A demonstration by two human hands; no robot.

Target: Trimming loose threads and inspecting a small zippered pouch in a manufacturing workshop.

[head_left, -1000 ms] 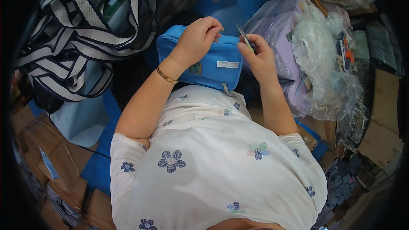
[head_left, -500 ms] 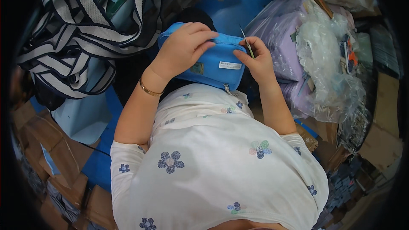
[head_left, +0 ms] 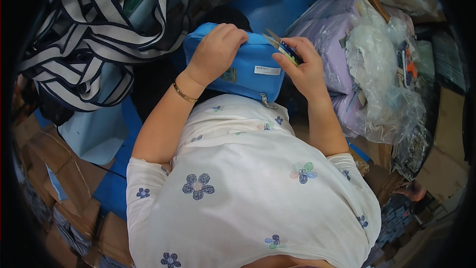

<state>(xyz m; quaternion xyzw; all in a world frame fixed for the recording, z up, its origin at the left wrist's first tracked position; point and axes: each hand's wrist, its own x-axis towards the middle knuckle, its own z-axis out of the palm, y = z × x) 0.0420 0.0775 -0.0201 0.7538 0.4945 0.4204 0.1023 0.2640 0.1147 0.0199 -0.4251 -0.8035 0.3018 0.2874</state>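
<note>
The blue pouch (head_left: 248, 62) is just beyond the front of the white shirt (head_left: 250, 183). At the pouch's upper edge, the left hand (head_left: 214, 52) has curled fingers; whether they pinch cloth, I cannot tell. Beside its upper right corner, the right hand (head_left: 305, 67) pinches small scissors (head_left: 286, 49). Striped straps (head_left: 111, 35) lie left of the pouch, purple bundles (head_left: 325, 42) right.

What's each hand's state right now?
Left hand: closed on the blue case, at its upper edge.
Right hand: closed, holding scissors.
</note>
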